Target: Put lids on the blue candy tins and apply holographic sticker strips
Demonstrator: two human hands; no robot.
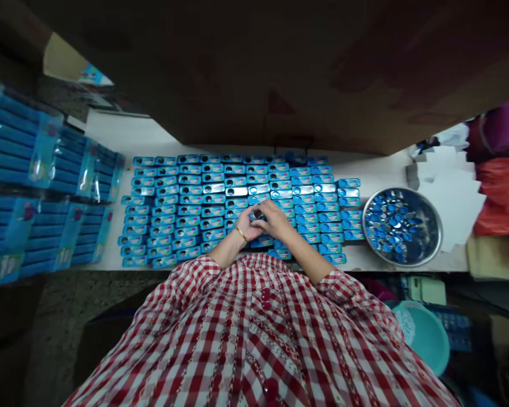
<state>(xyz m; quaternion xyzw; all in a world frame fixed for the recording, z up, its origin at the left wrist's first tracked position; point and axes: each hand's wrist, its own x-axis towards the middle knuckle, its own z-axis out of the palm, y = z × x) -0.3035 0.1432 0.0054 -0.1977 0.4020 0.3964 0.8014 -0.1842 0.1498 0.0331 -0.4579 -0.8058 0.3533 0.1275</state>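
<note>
Near the middle of the table, my left hand (246, 226) is closed around a small blue tin (258, 215) with a round dark spot on top. My right hand (276, 220) presses on the same tin from the other side, its fingers bent over it. My fingers hide much of the tin. Around and beneath both hands stand long rows of similar blue tins (190, 199), many with a dark round spot on the face. Those to the right of my hands show blue round spots instead.
A steel bowl (436, 237) of small blue and silver discs stands at the right, beside a stack of white card sheets (449, 198). Wrapped blue packs (46, 152) are piled at the left. A large cardboard box (271, 73) walls off the far side of the white table (110, 135).
</note>
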